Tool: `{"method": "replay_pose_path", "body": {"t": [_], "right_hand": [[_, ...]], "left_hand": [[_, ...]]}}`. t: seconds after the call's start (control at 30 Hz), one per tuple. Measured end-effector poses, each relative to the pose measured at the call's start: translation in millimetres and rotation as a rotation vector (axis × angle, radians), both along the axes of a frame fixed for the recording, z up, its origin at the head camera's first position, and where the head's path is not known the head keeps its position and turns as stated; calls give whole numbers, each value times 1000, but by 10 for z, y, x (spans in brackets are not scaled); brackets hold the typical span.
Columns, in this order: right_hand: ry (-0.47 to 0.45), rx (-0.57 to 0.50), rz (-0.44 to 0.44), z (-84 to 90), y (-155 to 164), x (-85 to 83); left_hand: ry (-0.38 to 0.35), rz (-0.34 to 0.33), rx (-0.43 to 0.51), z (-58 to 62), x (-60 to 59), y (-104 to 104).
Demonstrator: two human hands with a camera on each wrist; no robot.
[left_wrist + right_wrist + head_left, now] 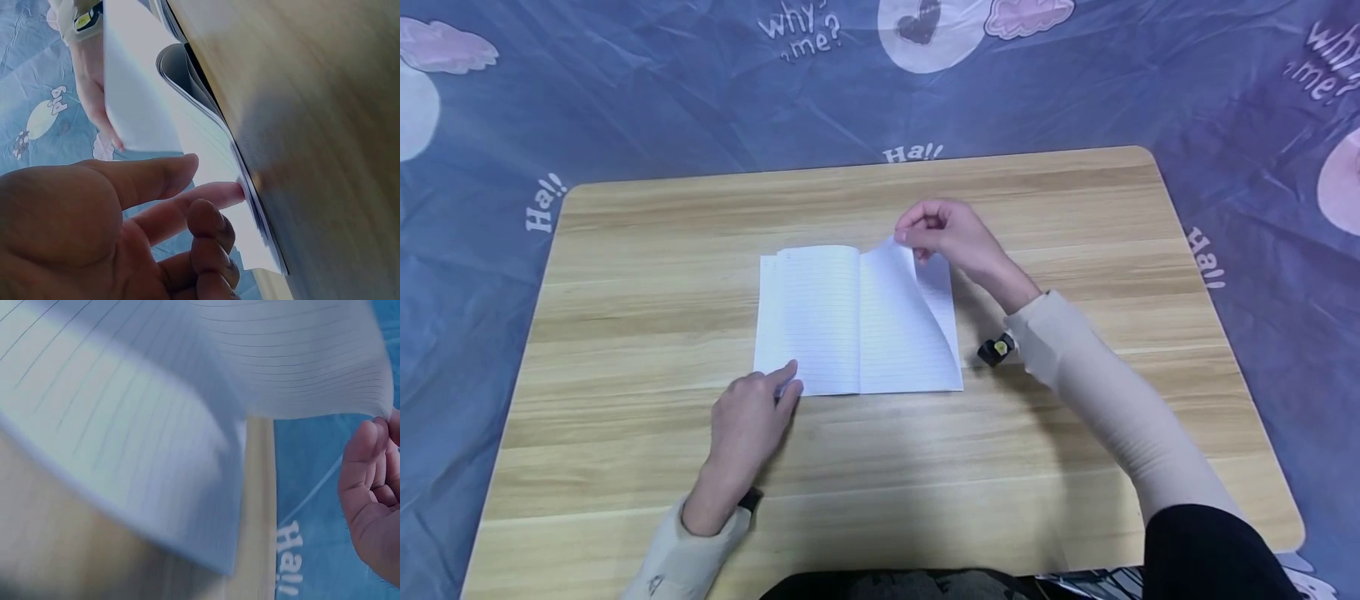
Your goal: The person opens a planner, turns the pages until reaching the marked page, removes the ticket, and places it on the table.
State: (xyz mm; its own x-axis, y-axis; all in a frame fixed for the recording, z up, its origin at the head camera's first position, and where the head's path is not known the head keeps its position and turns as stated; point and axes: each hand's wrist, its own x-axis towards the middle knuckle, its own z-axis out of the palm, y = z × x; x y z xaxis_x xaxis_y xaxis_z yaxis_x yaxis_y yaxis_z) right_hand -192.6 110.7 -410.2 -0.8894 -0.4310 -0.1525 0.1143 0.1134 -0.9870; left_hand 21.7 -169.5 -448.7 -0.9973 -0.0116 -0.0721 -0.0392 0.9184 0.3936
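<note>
An open lined notebook lies flat in the middle of the wooden table. My left hand rests at its lower left corner, and a straight fingertip touches the edge of the page stack. My right hand pinches the upper right corner of one page and lifts it, so the sheet curls up over the right half. In the right wrist view the lifted page arches above the pages below, with the hand at its corner.
A blue printed cloth with white lettering surrounds the table on all sides. A small black device sits on my right wrist, just right of the notebook. Bare wood runs left, right and in front of the notebook.
</note>
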Motion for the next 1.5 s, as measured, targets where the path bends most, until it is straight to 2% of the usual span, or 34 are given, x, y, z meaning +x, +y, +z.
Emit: {"method": "replay_pose_path", "body": {"t": [0.3,0.47,0.57,0.7,0.83,0.9,1.0,1.07,1.13,1.2,1.37,1.5], "right_hand": [[-126,-243,-56,16,-287,-52],[-178,-311,-104,8,-419,-57],[-218,-355,-151,1,-485,-59],[-263,-422,-194,-7,-541,-59],[-284,-463,-201,-12,-564,-52],[-288,-476,-205,-11,-568,-47],[-284,-479,-206,-11,-574,-40],[-290,-489,-209,-10,-580,-37],[-291,-492,-207,-7,-586,-34],[-295,-495,-206,-3,-592,-31],[-299,-491,-207,6,-581,-19],[-253,-435,-188,-30,-470,-15]], "left_hand": [[6,4,12,4,-19,21],[-3,14,6,12,-22,36],[25,20,-1,18,-11,52],[158,11,9,48,6,96],[383,-39,106,129,-8,212],[497,-115,191,173,-22,307],[660,-292,299,210,-41,490],[739,-402,327,216,-55,614],[805,-457,340,214,-71,717],[848,-456,354,211,-87,779],[936,-378,387,195,-115,786],[955,-306,409,171,-91,691]]}}
